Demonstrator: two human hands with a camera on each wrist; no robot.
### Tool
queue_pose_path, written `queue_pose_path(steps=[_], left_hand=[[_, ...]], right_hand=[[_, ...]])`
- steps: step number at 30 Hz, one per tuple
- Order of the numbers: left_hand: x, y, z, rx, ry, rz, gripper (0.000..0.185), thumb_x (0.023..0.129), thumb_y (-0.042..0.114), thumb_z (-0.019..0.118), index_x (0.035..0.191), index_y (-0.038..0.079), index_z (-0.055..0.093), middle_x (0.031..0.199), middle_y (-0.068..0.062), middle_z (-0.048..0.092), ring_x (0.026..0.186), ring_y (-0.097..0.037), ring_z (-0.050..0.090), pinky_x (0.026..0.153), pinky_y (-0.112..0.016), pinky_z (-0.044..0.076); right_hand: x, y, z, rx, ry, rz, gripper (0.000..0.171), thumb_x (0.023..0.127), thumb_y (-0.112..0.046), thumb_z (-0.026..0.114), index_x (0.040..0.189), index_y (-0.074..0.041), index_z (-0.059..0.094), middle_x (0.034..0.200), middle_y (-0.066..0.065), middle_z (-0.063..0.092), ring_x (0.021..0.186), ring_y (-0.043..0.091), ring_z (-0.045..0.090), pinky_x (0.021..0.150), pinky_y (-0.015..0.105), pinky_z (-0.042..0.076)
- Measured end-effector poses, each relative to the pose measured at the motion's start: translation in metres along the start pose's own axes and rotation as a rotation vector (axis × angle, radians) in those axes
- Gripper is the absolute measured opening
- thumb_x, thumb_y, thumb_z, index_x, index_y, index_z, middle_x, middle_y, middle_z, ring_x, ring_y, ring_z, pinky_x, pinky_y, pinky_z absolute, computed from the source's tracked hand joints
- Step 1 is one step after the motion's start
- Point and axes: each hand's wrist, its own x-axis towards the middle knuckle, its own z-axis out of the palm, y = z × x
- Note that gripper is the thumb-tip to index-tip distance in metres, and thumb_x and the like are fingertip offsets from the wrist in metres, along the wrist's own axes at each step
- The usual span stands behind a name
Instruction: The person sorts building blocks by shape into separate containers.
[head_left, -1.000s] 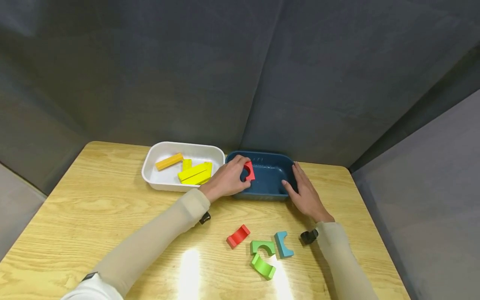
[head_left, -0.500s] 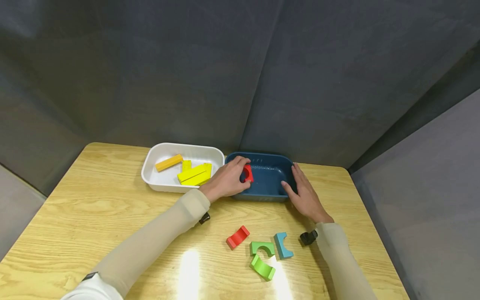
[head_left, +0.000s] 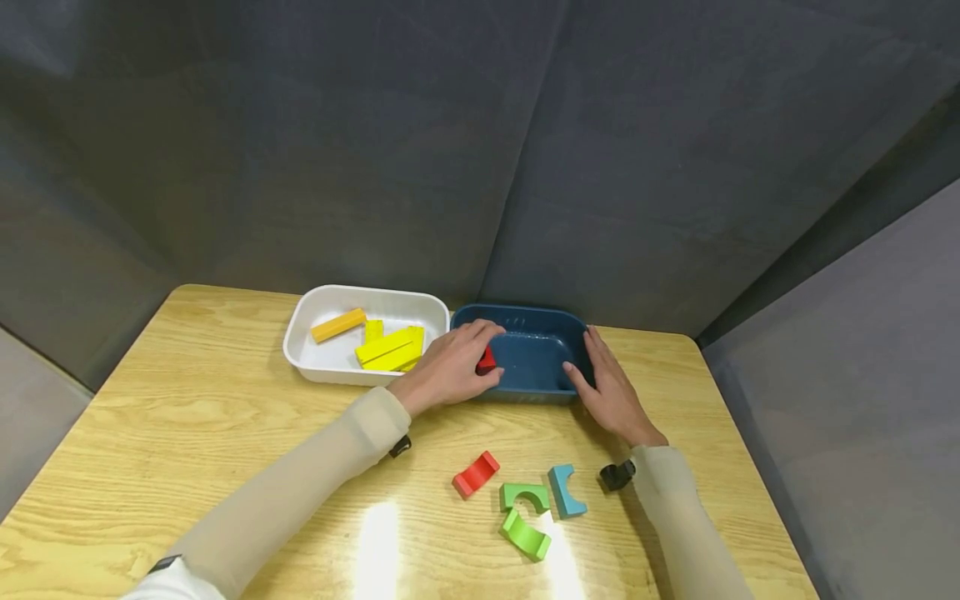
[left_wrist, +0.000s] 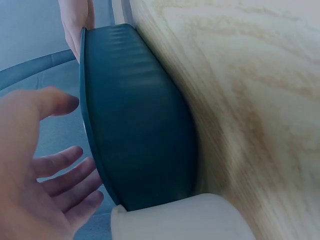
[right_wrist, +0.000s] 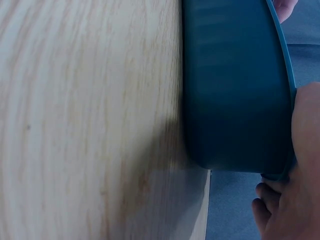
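- Left hand (head_left: 447, 367) reached over the near left corner of the blue tray (head_left: 542, 315); its fingers lay loose and spread in the left wrist view (left_wrist: 30, 175), apart rather than clamped, with a red block (head_left: 486, 361) showing just under the fingertips inside the tray. Most of that block was hidden by the hand, so whether the fingertips touched it could not be told.
- Right hand (head_left: 611, 390) lay flat with straight fingers against the tray's right wall; in the right wrist view only the edge of the palm (right_wrist: 300, 175) and some fingertips showed, cut off at the frame.
- Dark grey padded panels closed in the scene behind and to the right.
- A light wooden desk (head_left: 187, 400) carried everything, with two bright glare patches near its front edge.
- A white tray (head_left: 300, 321) sat touching the blue one on its left and held yellow blocks (head_left: 390, 348) and an orange bar (head_left: 339, 323).
- On the desk nearer the person lay a red arch block (head_left: 476, 473), two green arch blocks (head_left: 525, 510) and a light blue block (head_left: 566, 490), close together.
- Both wrist views were blurred, showing mostly the tray's outer wall and wood grain.
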Motion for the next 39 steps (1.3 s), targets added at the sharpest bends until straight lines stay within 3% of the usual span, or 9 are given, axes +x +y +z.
queue_pose_path(steps=[9,22,39], left_hand=[[-0.01,0.001,-0.006,-0.016,0.001,0.029,0.061,0.101,0.037,0.072,0.155,0.014,0.053,0.159,-0.006,0.051,0.138,-0.025,0.055,0.115,-0.042,0.05],[-0.027,0.004,-0.011,-0.046,0.053,0.151,0.06,0.102,0.034,0.072,0.154,0.011,0.054,0.159,-0.008,0.051,0.143,-0.026,0.052,0.119,-0.043,0.047],[-0.061,0.013,-0.016,-0.19,0.043,0.151,0.063,0.099,0.031,0.076,0.155,0.012,0.055,0.159,-0.004,0.052,0.144,-0.024,0.051,0.12,-0.044,0.046]], right_hand=[[0.001,0.0,-0.001,0.006,0.006,-0.009,0.084,0.112,-0.056,0.045,0.173,-0.009,0.013,0.181,0.002,0.0,0.165,0.039,0.011,0.129,0.067,0.016],[0.002,0.003,-0.001,0.004,0.004,-0.004,0.084,0.112,-0.058,0.044,0.173,-0.009,0.012,0.181,0.001,0.0,0.165,0.039,0.011,0.129,0.067,0.016],[0.002,0.001,-0.001,0.011,0.005,-0.006,0.084,0.112,-0.057,0.045,0.173,-0.008,0.013,0.181,0.003,0.001,0.165,0.039,0.01,0.129,0.068,0.015]])
